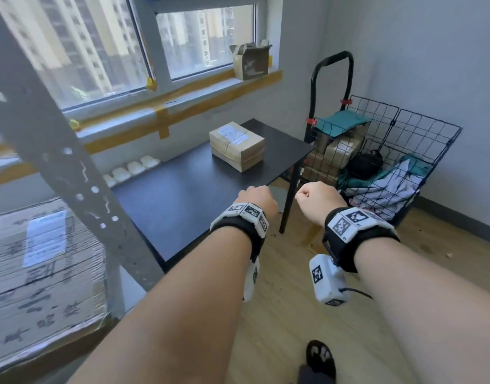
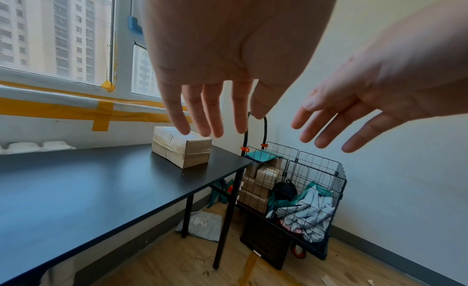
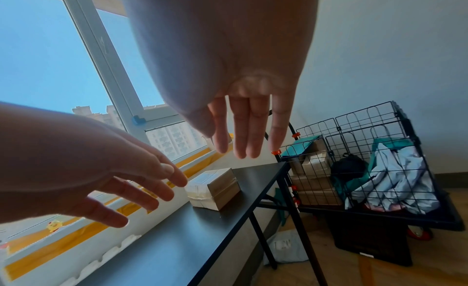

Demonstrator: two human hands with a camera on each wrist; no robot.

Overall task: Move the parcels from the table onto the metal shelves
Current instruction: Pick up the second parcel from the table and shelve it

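One brown taped parcel with a white label lies near the far right corner of the black table. Both my hands hover in the air short of it, above the table's near right edge. My left hand holds nothing; the left wrist view shows its fingers straight and spread, with the parcel beyond them. My right hand is also empty, its fingers hanging straight above the parcel. The grey metal shelf upright stands at the left.
A large film-wrapped carton sits on the shelf at lower left. A wire cart with boxes and bags stands right of the table by the wall. An open box rests on the windowsill. A grey mailer lies on the floor under the table.
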